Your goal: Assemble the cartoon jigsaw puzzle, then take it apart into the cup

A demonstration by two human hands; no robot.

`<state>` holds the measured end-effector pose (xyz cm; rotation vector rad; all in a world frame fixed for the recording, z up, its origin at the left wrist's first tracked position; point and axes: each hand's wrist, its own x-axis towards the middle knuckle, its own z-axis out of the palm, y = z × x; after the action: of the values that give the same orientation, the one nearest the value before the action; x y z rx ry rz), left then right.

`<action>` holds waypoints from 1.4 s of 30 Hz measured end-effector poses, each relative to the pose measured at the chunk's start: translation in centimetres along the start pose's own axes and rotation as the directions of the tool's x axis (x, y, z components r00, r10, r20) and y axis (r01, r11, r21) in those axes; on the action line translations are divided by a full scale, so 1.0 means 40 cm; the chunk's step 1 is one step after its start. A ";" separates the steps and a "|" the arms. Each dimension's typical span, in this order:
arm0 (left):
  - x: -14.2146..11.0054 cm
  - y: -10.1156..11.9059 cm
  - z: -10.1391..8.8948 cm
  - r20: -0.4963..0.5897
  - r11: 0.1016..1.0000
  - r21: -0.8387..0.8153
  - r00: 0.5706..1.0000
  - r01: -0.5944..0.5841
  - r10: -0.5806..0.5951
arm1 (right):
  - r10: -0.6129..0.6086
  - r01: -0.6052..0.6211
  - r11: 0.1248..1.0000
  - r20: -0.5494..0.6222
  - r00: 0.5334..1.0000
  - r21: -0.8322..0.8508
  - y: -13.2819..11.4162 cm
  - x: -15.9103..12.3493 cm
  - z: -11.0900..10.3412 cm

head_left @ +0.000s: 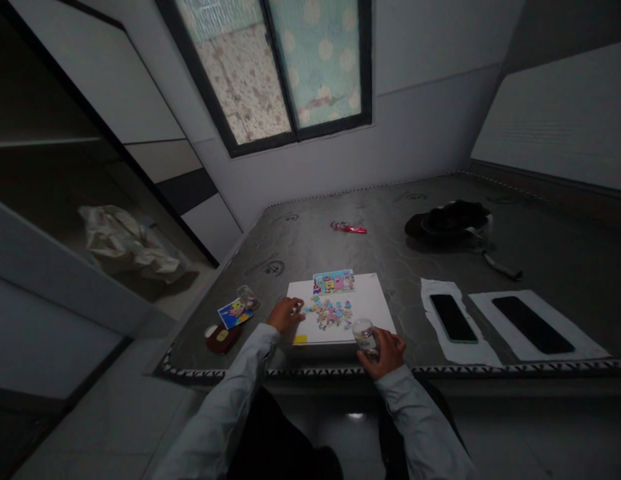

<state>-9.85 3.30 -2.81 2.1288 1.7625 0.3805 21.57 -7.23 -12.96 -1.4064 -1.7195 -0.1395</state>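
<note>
My right hand [389,352] is wrapped around a small clear jar [364,335], tilted over the near right corner of a white board [373,293]. A loose heap of small colourful jigsaw pieces [331,313] lies in the middle of the board. At the board's left edge, my left hand [286,315] is beside the heap, its fingers bent and apart; I see nothing held in it. A picture card with cartoon figures [334,283] lies along the board's far side. A yellow patch [300,339] marks the near left corner.
Left of the board lie a blue picture card [235,313], a clear container [248,297] and a brown case [223,339]. Two phones [454,319] rest on white sheets at right. Farther back are a red item [349,229] and a dark cap-like bundle [447,220].
</note>
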 end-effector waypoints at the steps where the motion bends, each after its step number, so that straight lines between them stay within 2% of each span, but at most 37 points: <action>1: 0.005 -0.005 -0.004 0.027 1.000 -0.004 1.000 -0.014 0.014 | 0.003 -0.003 1.000 0.004 1.000 0.002 -0.004 0.000 0.001; 4: 0.023 -0.005 -0.009 0.072 1.000 -0.008 0.997 -0.014 0.014 | -0.009 0.009 1.000 0.011 1.000 0.006 -0.011 -0.001 0.003; 8: 0.037 0.001 -0.007 0.071 0.999 -0.008 0.997 0.031 -0.030 | 0.000 -0.001 1.000 0.036 0.999 0.014 -0.012 -0.003 0.004; 17: 0.015 0.009 -0.010 0.087 0.992 -0.076 0.992 0.102 -0.095 | -0.007 0.008 1.000 0.041 0.999 -0.003 -0.021 0.005 -0.009; 28: 0.001 -0.002 -0.014 0.105 0.982 -0.171 0.992 0.081 -0.063 | -0.025 0.025 1.000 0.013 1.000 -0.001 -0.004 -0.003 0.005; 34: -0.016 0.002 -0.016 -0.009 0.991 -0.065 0.993 0.115 -0.115 | 0.007 -0.008 1.000 0.027 1.000 0.013 -0.008 -0.003 0.003; 42: -0.014 0.020 -0.006 -0.004 0.987 0.008 0.987 0.162 -0.162 | -0.012 0.012 1.000 0.013 1.000 -0.008 -0.004 -0.003 0.005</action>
<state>-9.33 2.66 -2.25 1.9725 1.9256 0.3341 21.32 -7.25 -13.11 -1.4054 -1.7401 -0.1442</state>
